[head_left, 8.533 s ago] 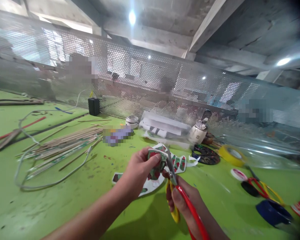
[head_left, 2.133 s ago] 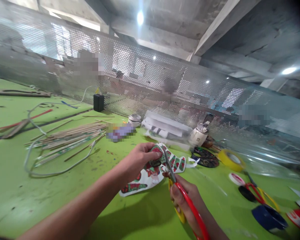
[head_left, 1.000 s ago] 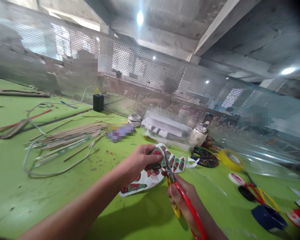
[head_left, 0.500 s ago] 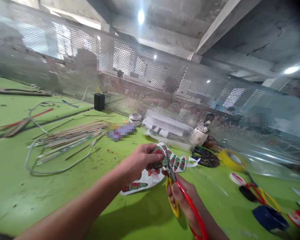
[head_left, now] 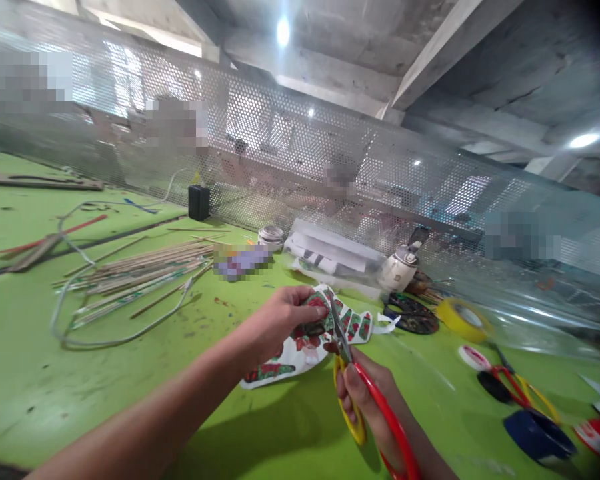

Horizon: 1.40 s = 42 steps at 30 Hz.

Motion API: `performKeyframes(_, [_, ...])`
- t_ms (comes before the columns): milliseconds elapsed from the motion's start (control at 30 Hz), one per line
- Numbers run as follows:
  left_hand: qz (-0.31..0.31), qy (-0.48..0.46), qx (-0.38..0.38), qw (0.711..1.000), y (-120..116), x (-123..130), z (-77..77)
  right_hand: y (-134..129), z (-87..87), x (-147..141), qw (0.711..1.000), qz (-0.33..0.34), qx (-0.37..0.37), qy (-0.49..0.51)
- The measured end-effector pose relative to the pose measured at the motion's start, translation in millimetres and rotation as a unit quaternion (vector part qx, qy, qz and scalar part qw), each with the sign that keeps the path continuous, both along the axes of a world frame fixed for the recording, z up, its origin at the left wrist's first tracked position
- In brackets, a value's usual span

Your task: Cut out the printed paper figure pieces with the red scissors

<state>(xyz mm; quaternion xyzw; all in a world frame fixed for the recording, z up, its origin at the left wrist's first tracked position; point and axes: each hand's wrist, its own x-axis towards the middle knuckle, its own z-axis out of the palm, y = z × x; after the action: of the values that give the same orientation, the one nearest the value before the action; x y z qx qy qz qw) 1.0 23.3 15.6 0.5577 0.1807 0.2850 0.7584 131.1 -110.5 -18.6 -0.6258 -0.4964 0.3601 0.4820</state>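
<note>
My left hand [head_left: 293, 313] pinches a white paper cutout [head_left: 307, 358] printed with red and green patterns, thumb on top. In my right hand [head_left: 367, 387] is a pair of scissors [head_left: 341, 333] with one red and one yellow handle. The blades point up and away from me and lie along the cutout's edge, close to my left thumb. A printed strip of the paper shows beyond the blades on the right. Past its end lies a thin white paper curl [head_left: 387, 325]. My left fingers are partly hidden beneath the paper.
Thin wooden sticks [head_left: 145, 267] and a grey-white cable [head_left: 115, 345] lie on the green table at left. Behind stand a jar [head_left: 271, 237] and a white kettle-like pot [head_left: 400, 267]. To the right are yellow tape [head_left: 464, 320], blue tape [head_left: 537, 433] and another pair of scissors [head_left: 520, 387].
The yellow scissor handle has swung slightly downward, with a small shift of my right fingers. My left hand and the paper stay nearly in place.
</note>
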Motion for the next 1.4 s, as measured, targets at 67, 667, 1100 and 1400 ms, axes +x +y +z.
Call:
performKeyframes(67, [0.003, 0.007, 0.000, 1.000, -0.6, -0.7, 1.5, -0.4, 1.1, -0.9, 1.000, 0.000, 0.007, -0.005])
performKeyframes(667, [0.003, 0.007, 0.006, 1.000, -1.2, -3.0, 2.4, -0.3, 1.2, 0.5, 1.000, 0.020, 0.010, 0.001])
performKeyframes(1100, [-0.006, 0.012, 0.017, 1.000, 0.3, -0.1, -3.1, -1.1, -1.9, 1.0, 1.000, 0.016, -0.009, 0.014])
performKeyframes(1400, [0.000, 0.015, 0.017, 1.000, -1.8, -1.5, 3.5, -3.2, 2.5, 0.8, 1.000, 0.017, -0.005, 0.003])
